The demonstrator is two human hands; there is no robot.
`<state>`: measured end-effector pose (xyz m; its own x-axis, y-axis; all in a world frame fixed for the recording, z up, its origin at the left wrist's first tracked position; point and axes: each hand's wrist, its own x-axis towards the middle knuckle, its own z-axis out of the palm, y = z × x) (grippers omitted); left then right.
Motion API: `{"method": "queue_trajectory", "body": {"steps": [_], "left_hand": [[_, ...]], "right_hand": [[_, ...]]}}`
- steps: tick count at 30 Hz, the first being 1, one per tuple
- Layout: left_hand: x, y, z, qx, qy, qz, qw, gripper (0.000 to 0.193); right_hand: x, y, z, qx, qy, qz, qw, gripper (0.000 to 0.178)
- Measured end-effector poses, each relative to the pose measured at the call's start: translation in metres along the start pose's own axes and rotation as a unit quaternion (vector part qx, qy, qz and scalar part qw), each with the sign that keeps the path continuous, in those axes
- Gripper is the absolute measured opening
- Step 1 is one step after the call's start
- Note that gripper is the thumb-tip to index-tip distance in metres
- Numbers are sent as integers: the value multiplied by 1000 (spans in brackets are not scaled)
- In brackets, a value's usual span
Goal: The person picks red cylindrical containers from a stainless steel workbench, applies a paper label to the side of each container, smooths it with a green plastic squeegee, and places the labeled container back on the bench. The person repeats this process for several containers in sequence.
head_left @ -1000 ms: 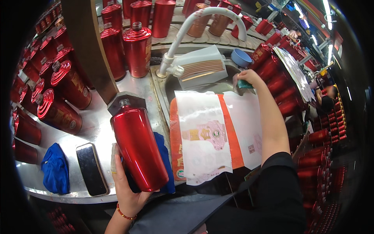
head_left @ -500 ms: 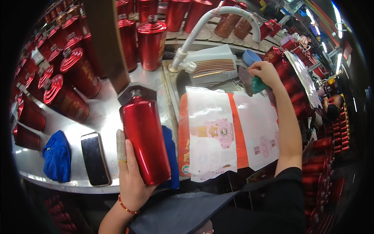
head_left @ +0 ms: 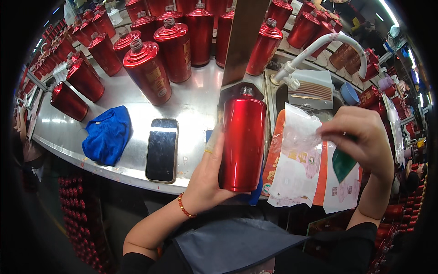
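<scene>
Blue cloth [head_left: 107,137] at left; lower center, the left hand [head_left: 211,178] wraps the red bottle [head_left: 244,146], mid-frame; at right, above white sheets [head_left: 292,180], the right hand [head_left: 360,132] clutches a green flat tool [head_left: 343,165], fingertips bunched, their pinch unclear!

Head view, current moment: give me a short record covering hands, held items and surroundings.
Left hand: holds red bottle
Right hand: holds green flat piece, over white printed sheets
Contact with sheets: cannot tell
Metal table: blue cloth, dark-screened phone
Beyond sheets: white tap, blue bowl
</scene>
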<state>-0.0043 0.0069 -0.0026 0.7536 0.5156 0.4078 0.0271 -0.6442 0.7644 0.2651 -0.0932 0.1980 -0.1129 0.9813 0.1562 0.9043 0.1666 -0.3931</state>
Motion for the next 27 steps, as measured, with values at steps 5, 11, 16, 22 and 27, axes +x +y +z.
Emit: {"method": "queue_trajectory", "body": {"steps": [5,11,16,22,27], "left_hand": [[0,-1,2,6,17,-2,1000,120],[1,0,1,36,47,24,998,119],[-4,11,-1,75,9,-50,996,124],[10,13,-12,-22,-62,-32,997,156],[8,-3,4,-263,25,-143,954,112]], "right_hand": [[11,-37,-4,16,-50,-67,996,19],[17,-59,0,18,-80,-105,991,19],[20,-59,2,73,-143,-98,982,14],[56,-2,54,110,-207,-12,972,18],[62,6,76,61,-147,50,986,21]]}}
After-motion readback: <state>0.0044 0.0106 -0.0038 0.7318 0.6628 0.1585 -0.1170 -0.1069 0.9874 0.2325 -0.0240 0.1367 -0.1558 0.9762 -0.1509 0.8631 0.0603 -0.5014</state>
